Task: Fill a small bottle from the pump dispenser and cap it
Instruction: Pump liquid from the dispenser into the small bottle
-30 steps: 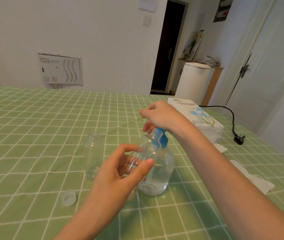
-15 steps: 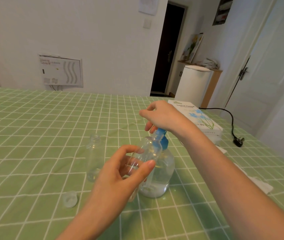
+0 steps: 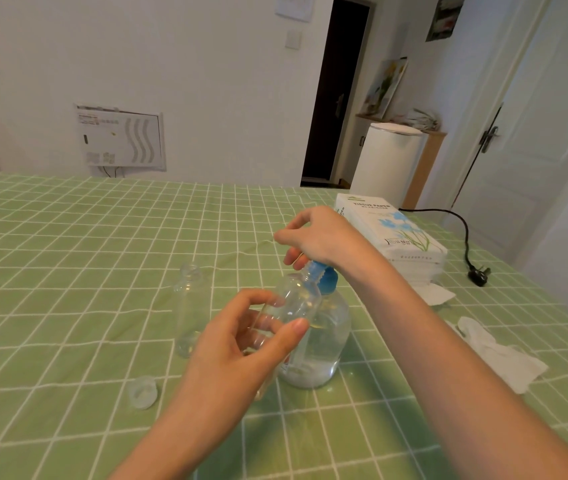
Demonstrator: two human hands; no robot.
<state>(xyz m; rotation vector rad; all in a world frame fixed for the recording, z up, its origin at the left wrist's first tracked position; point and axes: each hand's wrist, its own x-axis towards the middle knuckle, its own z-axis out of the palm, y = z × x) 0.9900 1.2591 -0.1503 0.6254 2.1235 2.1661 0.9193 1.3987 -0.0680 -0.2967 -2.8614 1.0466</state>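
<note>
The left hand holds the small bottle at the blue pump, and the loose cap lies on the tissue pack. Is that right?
No. The head view shows the cap on the green tablecloth, left of the left hand, not on the tissue pack.

Bare left hand (image 3: 237, 344), bare right hand (image 3: 324, 235).

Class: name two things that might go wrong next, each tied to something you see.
The left hand holds the small bottle tilted at the blue pump spout; a slight misalignment may spill liquid onto the tablecloth.
The loose cap lies near the left forearm and may get knocked away.
</note>
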